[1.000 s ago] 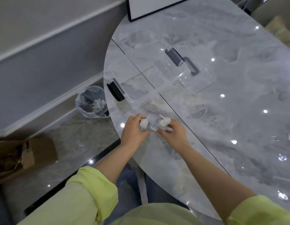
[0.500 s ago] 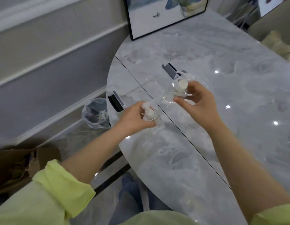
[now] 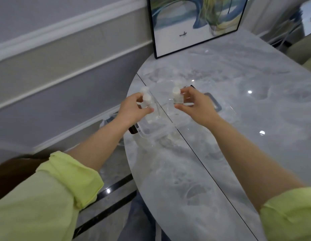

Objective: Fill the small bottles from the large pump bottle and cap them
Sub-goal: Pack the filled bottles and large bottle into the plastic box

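My left hand (image 3: pixel 132 110) and right hand (image 3: pixel 196 105) each pinch blurry clear bottles (image 3: pixel 177 96) above a transparent box (image 3: pixel 156 129).

The person wears a loose, pale yellow-green top. Its left sleeve (image 3: pixel 52 186) is rolled into a thick, creased cuff below the elbow, and the right sleeve (image 3: pixel 290 214) is pushed up likewise. Both forearms are bare, as are the left hand (image 3: pixel 132 110) and right hand (image 3: pixel 198 106). Blue jeans (image 3: pixel 140 221) cover the legs.
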Demonstrator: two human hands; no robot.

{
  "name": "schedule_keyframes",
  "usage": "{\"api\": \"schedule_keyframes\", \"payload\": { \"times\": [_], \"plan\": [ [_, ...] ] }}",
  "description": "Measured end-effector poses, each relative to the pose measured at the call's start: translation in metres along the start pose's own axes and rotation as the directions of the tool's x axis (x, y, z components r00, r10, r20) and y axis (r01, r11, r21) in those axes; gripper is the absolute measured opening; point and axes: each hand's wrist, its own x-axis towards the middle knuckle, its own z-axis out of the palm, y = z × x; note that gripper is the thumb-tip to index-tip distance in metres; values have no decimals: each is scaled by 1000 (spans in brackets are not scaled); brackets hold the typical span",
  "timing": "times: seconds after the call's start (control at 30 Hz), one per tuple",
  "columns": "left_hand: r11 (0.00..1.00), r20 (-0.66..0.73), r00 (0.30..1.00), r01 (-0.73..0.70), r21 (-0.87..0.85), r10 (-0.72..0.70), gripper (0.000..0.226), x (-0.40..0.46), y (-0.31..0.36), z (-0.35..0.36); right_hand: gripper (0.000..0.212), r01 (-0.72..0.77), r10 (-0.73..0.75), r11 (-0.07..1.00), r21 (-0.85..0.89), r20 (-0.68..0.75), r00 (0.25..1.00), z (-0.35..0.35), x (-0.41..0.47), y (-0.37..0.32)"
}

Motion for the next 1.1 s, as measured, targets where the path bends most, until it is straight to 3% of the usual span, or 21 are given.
{"api": "schedule_keyframes", "payload": {
  "times": [0.23,0.3,0.43,0.63,0.9,1.1],
  "plan": [
    [949,176,982,-124,289,75,38,44,-19,12,39,-175,200,957,-231,89,976,20,30,10],
    [945,211,977,-96,313,29,38,56,-24,17,39,-223,267,932,-285,126,955,25,42,12],
    [940,315,943,-12,340,-102,61,71,-30,28,38,-283,381,879,-384,206,901,39,63,19],
    [820,367,882,37,571,-296,56,97,-32,52,40,-327,564,746,-580,289,773,62,96,38],
    [774,429,808,52,631,-404,43,120,-45,66,45,-390,681,700,-599,394,617,81,117,62],
    [612,439,834,-162,774,-334,35,124,-50,68,39,-409,678,707,-576,391,622,87,118,71]
  ]
}}
